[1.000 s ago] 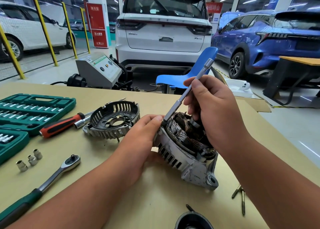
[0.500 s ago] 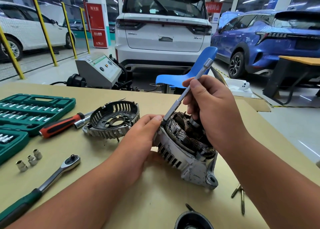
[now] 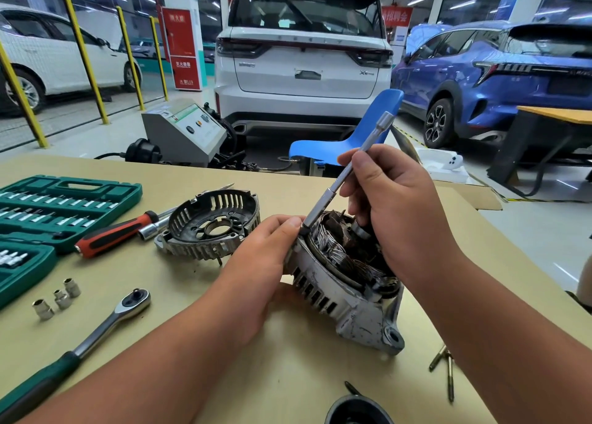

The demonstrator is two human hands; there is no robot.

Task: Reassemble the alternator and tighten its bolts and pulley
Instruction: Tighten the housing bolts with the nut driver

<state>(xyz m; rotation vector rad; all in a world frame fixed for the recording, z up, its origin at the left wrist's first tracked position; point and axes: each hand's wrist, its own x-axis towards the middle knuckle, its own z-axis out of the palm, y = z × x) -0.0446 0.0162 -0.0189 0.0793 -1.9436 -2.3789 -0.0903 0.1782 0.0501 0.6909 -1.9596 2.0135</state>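
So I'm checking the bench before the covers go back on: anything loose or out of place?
Three small silver sockets lie loose on the tan table, outside the green tool case. Thin bolts lie near its right edge.

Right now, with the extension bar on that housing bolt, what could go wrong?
The extension bar leans at an angle and the right hand holds it by the fingers alone, so it may slip off the bolt into the exposed windings. The alternator sits tilted on the table, steadied only by the left hand; it could roll.
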